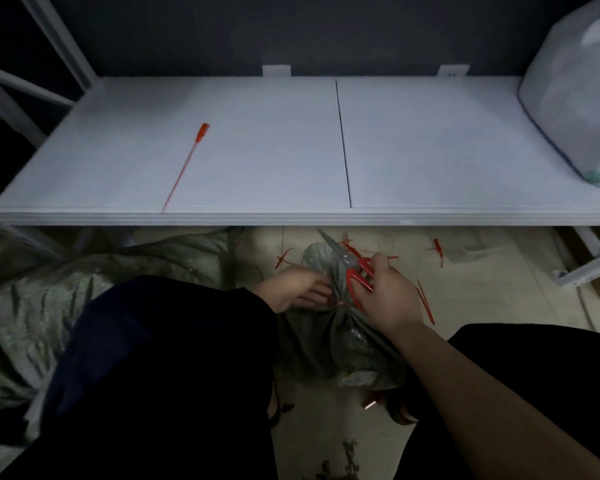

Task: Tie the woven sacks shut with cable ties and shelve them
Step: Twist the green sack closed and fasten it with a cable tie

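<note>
Right hand [385, 294] grips the red scissors [355, 263]; left hand [297, 289] holds the cinched neck of the grey woven sack [329, 334] on the floor before me. On the shelf [430, 150] ahead lie a cable tie [185, 166] and a white sack [575, 98].

shelf [291, 150]: white, two panels, seam at 12 o'clock | on it: red cable tie [184, 168] lying flat at 10 o'clock; white sack [575, 98] at 2 o'clock | floor [482, 296]: grey sack [336, 341] at 6 o'clock; crumpled sacks [66, 289] at 8 o'clock; red tie offcuts [439, 251] scattered at 3 o'clock
</note>
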